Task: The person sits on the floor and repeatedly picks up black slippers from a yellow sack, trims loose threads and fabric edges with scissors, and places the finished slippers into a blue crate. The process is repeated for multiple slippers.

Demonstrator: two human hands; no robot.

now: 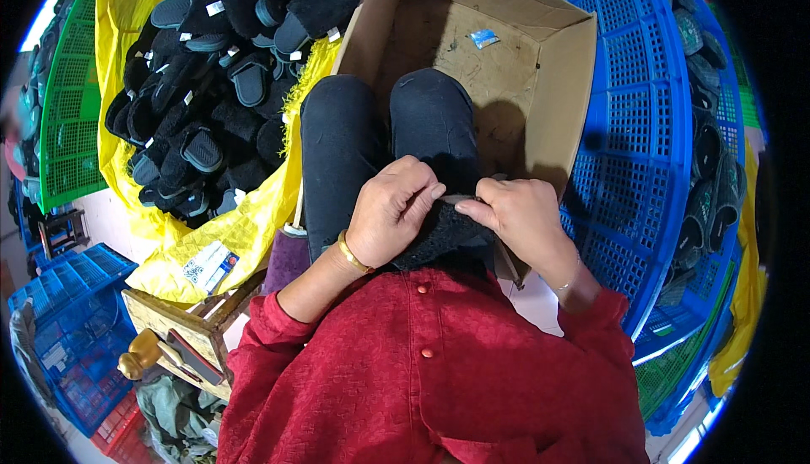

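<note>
A black fuzzy slipper (434,232) lies in my lap, partly covered by my hands. My left hand (390,211) is closed, thumb and fingertips pinched together at the slipper's far edge. Opposite it, my right hand (525,219) grips the slipper's other side, with the thumb pointing inward. A thin grey strip (456,199) shows between the two sets of fingertips; whether it is a tag or part of the sole I cannot tell. Many similar black slippers (202,150) with grey soles and small white tags fill a yellow sack (245,253) to my left.
Past my knees stands an open cardboard box (553,84) with a small blue packet (483,38) inside. Blue plastic baskets (629,126) holding slippers line the right side. At lower left are a wooden drawer (181,337) and a blue crate (72,329); a green basket (72,110) stands beyond.
</note>
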